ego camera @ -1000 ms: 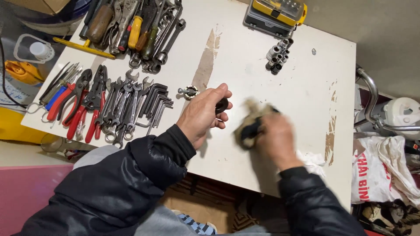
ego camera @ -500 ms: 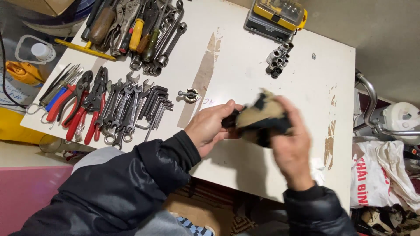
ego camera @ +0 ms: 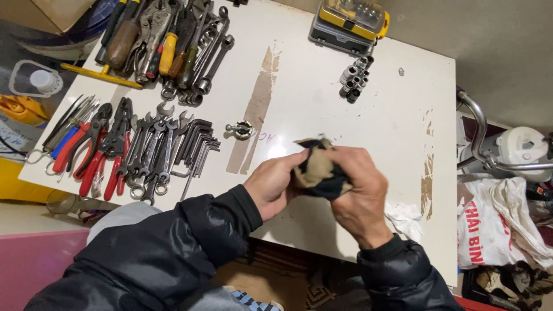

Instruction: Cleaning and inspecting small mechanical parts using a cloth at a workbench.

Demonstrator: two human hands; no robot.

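Both hands are closed together over a tan and dark rag [ego camera: 318,173], just above the near edge of the white worktop [ego camera: 345,121]. The left hand [ego camera: 271,184] grips something that the cloth almost wholly hides; I cannot tell what it is. The right hand [ego camera: 360,190] wraps the rag around it from the other side. By my reckoning the wiping is in the middle of things: the piece sits bundled in the cloth, not set down.

Just beyond the left hand lies a small round metal fitting [ego camera: 241,129]. Further off on that side lie rows of spanners [ego camera: 152,151] and red-handled pliers [ego camera: 95,151], all untouched. A cluster of sockets [ego camera: 352,80] stands well beyond the right hand, and a crumpled white cloth [ego camera: 405,217] lies just beside its wrist.
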